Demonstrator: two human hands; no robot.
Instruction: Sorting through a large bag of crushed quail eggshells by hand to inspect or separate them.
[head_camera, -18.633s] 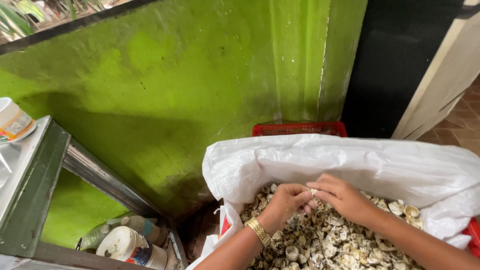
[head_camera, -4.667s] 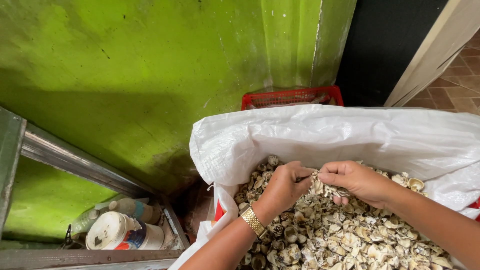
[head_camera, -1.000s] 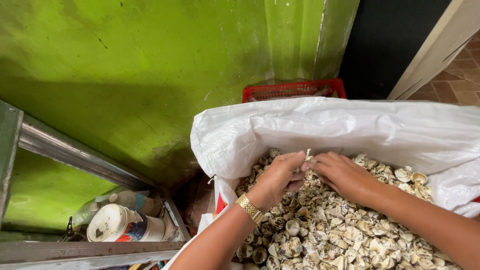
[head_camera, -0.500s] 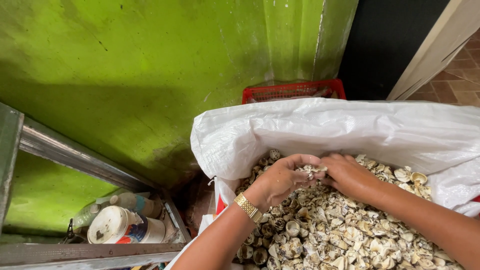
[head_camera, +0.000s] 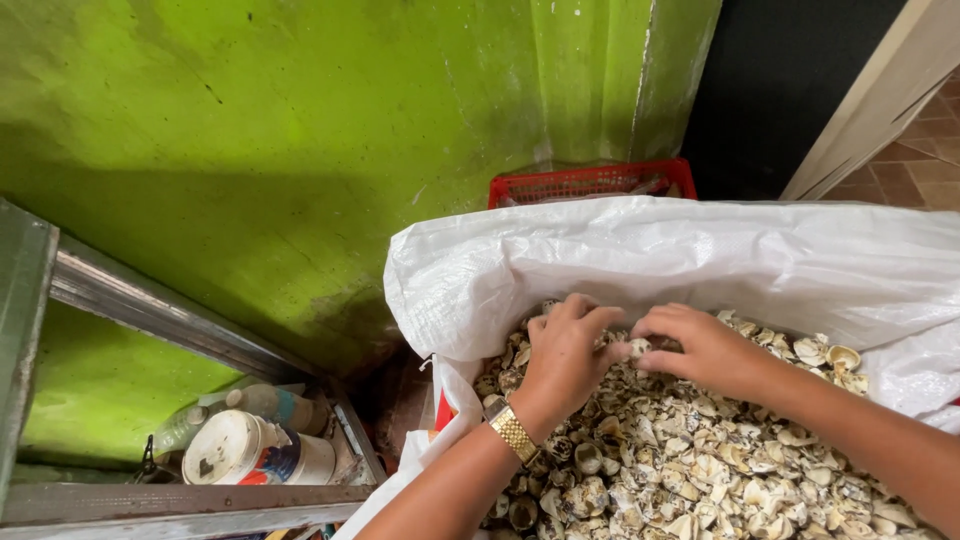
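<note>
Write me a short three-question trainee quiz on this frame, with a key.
1. True or false: both hands rest on the pile of shells inside the white sack.
2. Which wrist carries the gold watch? A) left B) right
3. Fill in: behind the sack stands a ___ plastic basket.

Key: 1 true; the left hand and right hand meet over one shell. 2 A. 3 red.

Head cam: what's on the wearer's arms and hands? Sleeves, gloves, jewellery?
Both forearms are bare, with no sleeves in view and no gloves. The left hand has a gold-coloured metal-link wristwatch band on its wrist. The right hand shows no watch, bracelet or ring that I can make out.
</note>
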